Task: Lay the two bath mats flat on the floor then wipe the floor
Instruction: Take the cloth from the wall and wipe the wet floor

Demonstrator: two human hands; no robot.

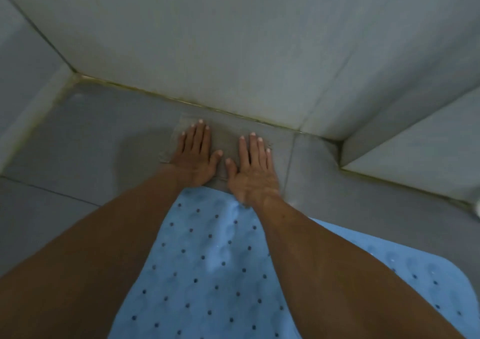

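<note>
A thin grey cloth [225, 141] lies flat on the grey tiled floor [91, 143], close to the foot of the wall. My left hand [194, 156] and my right hand [253, 167] press palm-down on it side by side, fingers straight and slightly apart, thumbs nearly touching. A light blue bath mat [207, 260] dotted with small holes lies flat on the floor under my forearms, its far edge at my wrists. More blue mat [405, 268] shows right of my right arm. Whether that is a second mat I cannot tell.
A pale tiled wall [233, 39] rises just beyond the cloth, with a dirty grout line along its base. A side wall stands at the left. A raised tiled ledge [415, 151] juts in at the right. A small white object [477, 208] sits at the right edge.
</note>
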